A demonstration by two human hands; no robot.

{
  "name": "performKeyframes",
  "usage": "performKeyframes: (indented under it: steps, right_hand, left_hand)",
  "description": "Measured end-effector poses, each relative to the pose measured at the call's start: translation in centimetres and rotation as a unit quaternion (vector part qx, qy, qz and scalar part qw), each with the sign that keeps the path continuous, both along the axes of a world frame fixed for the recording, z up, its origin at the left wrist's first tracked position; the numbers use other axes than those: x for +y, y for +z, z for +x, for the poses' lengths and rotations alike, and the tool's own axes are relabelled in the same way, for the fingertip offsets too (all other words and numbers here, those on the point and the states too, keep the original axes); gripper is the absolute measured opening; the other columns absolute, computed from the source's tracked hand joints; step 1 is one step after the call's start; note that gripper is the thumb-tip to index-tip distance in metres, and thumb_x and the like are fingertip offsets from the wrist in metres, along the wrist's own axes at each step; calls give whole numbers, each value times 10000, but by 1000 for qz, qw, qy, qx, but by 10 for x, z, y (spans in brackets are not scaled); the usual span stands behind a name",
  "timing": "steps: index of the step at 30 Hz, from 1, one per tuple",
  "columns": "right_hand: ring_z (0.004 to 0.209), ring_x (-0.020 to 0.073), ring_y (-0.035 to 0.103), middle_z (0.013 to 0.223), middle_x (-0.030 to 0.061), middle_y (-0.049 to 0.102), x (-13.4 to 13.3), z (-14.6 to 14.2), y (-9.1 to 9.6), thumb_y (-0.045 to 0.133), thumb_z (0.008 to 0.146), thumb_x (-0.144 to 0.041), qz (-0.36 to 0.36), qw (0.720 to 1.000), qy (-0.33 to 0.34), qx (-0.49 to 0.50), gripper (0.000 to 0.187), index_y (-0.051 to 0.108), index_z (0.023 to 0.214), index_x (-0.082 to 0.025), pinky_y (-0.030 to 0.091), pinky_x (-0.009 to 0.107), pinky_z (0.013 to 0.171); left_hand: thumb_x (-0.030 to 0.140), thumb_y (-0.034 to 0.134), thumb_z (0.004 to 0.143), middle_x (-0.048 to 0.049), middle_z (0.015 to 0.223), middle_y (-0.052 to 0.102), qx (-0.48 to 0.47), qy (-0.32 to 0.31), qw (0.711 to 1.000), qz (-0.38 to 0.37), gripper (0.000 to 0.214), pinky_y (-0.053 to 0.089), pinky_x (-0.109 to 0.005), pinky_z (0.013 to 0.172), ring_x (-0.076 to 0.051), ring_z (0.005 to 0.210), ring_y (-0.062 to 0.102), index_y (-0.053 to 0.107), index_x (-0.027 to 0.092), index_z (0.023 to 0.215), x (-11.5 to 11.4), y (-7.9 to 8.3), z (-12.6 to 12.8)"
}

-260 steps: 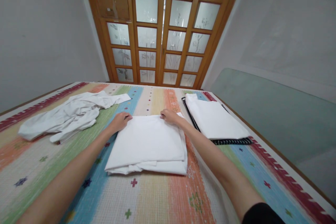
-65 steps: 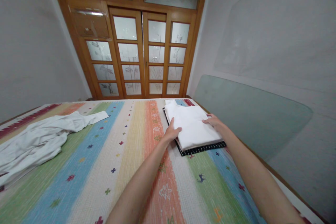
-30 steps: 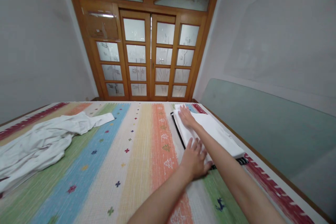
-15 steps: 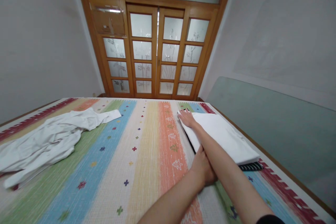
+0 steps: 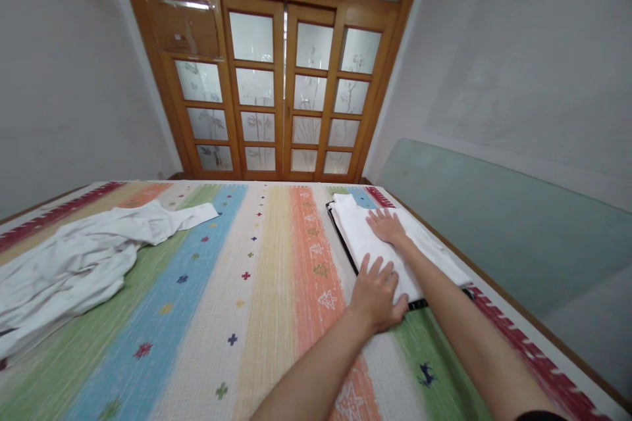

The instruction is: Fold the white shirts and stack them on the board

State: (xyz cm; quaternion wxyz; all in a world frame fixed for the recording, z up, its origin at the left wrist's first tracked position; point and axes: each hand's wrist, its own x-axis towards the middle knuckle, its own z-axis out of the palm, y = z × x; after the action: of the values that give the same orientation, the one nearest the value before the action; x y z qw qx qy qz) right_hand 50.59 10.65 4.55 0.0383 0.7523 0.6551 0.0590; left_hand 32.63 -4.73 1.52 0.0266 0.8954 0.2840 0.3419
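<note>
At the right of the frame, the right hand (image 5: 388, 226) lies flat on the folded white clothes (image 5: 357, 231), fingers loosely spread and gripping nothing, while the left hand (image 5: 377, 295) splays ungripping over their lower edge, thumb perhaps touching the black cloth (image 5: 419, 304) beneath.

Clothes stack (image 5: 354, 230) right of probable shirt (image 5: 101, 243)
</note>
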Motion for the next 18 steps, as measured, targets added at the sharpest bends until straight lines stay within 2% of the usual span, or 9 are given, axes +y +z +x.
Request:
performKeyframes:
  steps: [5,7,10,13,16,18]
  right_hand:
    - [1464,316,193,1607,106,197,-6,22,1,131,1001,-470,17,998,-54,24,617,279,1531,-189,189,525,1156]
    - [1458,311,216,1601,117,211,-8,32,-2,142,1003,-450,14,999,-41,31,610,277,1530,-176,212,524,1149]
    - [1451,311,242,1586,129,246,-16,46,-10,174,1002,-422,22,999,3,36,594,315,1515,-157,240,531,1139]
    - [1436,322,278,1553,153,315,-30,53,-17,209,996,-407,61,996,46,45,591,371,1487,-122,263,536,1130]
    - [1420,334,310,1536,161,343,-48,56,-20,228,986,-405,91,992,83,36,593,405,1467,-107,264,546,1128]
    - [1411,334,329,1537,149,346,-61,57,-20,222,982,-421,99,991,83,25,600,408,1466,-120,260,548,1130]
  left_hand:
    - [452,576,817,-139,1390,557,-67,21,994,-88,495,207,-520,1206,-310,1379,393,652,136,1191,1,9,-6]
    - [464,596,802,-139,1433,514,-92,30,987,-131,529,218,-511,1207,-300,1408,352,641,137,1215,3,12,-8]
    - [458,544,853,-126,1486,449,-106,50,977,-180,534,213,-497,1213,-266,1428,324,596,137,1277,8,15,-10]
    - [380,479,898,-116,1524,392,-86,78,975,-189,517,213,-485,1217,-243,1449,280,531,123,1343,13,15,-10]
    - [340,499,878,-131,1560,320,-58,94,979,-173,574,238,-484,1208,-260,1473,204,461,97,1397,15,11,-8]
    - [353,509,870,-145,1571,289,-47,96,982,-158,606,243,-478,1204,-273,1478,176,442,81,1408,14,9,-9]
